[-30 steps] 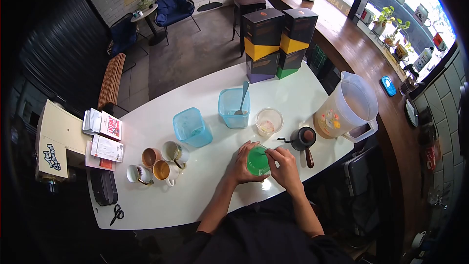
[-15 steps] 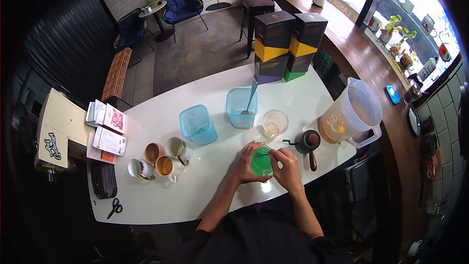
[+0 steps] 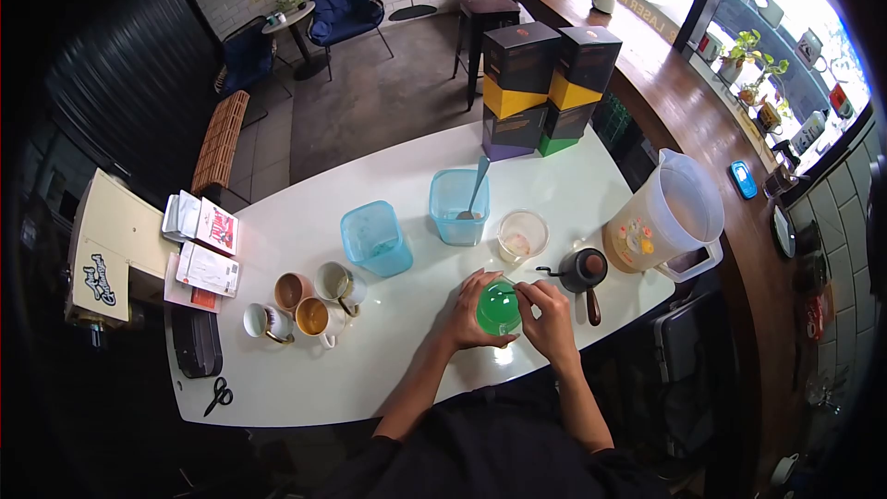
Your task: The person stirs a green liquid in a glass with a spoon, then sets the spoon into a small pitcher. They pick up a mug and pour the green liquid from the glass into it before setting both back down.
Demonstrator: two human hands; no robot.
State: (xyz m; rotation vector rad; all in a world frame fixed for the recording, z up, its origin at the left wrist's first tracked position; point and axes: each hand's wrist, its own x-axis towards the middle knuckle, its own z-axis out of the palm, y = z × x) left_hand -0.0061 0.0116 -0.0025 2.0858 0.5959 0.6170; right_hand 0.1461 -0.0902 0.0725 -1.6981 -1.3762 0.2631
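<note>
While the left hand [image 3: 468,316] wraps a green-filled cup [image 3: 497,314] near the front edge of the white table [image 3: 277,393], the right hand [image 3: 551,320] pinches what seems a stirrer [image 3: 511,292] inside it; beyond stand a clear tub [image 3: 523,238] and two blue containers [image 3: 379,251].

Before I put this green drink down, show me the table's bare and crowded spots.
Bare table lies between the scissors and your left forearm, nearer you than the mugs; another patch lies beyond the mugs, between the bags and left tub. Crowded: among the mugs, and ahead-right of you, where clear cup, pot and jug stand close.
</note>
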